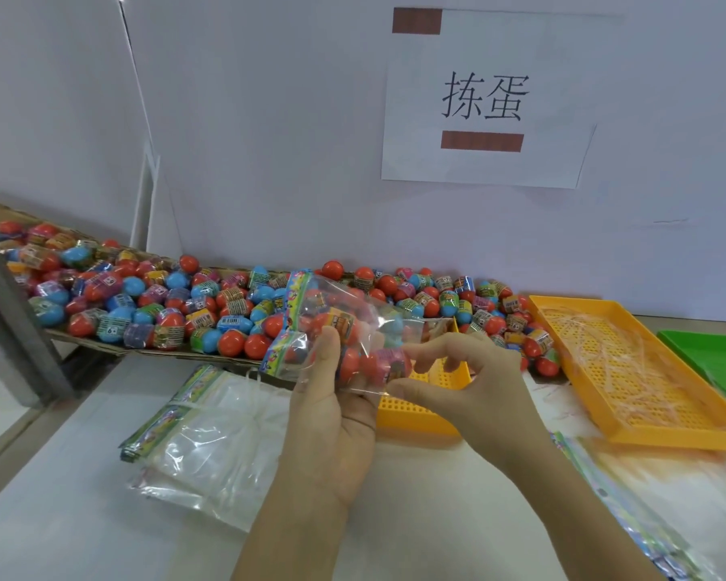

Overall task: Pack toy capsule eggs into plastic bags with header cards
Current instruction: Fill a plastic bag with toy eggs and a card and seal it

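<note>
Holding a part-filled bag [353, 312] above the white table [59, 517]: left hand [332, 417] grips it from below, right hand [474, 383] pinches its right end. Loose eggs [152, 308] piled along the far white wall [269, 140]. Empty bags [210, 446] near left, orange tray [680, 439] right. Green tray [709, 354] cut off. Egg count inside bag unclear through glare.

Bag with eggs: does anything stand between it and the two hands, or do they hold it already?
Nothing visible stands between them. The left hand grips the bag, with its thumb on the front, and the right hand pinches the bag's clear end. Several eggs are inside it.
</note>
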`<state>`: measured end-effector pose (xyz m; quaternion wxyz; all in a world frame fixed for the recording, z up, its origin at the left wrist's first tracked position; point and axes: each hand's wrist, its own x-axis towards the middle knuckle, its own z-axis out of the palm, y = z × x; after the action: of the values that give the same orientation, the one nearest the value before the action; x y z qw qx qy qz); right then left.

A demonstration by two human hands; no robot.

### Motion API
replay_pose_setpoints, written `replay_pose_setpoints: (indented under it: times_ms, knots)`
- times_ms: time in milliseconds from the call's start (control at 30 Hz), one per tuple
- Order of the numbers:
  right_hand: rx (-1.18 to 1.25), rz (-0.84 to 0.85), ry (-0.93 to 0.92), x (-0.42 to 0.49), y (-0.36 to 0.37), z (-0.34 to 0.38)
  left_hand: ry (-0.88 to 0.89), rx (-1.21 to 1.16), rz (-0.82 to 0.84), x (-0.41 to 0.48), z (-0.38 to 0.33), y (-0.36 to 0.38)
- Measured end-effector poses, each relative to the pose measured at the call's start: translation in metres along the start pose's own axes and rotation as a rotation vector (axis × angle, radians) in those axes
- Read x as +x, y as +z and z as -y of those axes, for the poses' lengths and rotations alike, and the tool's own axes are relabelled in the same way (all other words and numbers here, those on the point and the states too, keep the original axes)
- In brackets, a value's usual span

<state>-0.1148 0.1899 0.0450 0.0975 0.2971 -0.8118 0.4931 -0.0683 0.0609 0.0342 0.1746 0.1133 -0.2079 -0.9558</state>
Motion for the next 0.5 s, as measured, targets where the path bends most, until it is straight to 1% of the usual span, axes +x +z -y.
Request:
replay_pose_setpoints:
  times_ms: [200, 267, 367, 433, 500]
  knots:
    - [-0.152, -0.069, -0.08, -0.001, 0.002, 0.002, -0.057, -0.001, -0.068, -0.001, 0.015, 0.001]
    - [-0.181, -0.047, -0.102, -0.001, 0.001, 0.001, -0.077, -0.024, -0.055, -0.001, 0.015, 0.001]
    - [-0.193, 0.032, -0.13, -0.001, -0.003, 0.003, -0.082, -0.062, -0.001, -0.002, 0.011, 0.002]
    - [-0.25, 0.0, -0.163, -0.002, -0.003, 0.004, -0.077, -0.064, 0.01, -0.003, 0.011, 0.003]
    - [-0.295, -0.036, -0.154, -0.002, -0.003, 0.005, -0.091, -0.055, 0.013, -0.005, 0.013, 0.004]
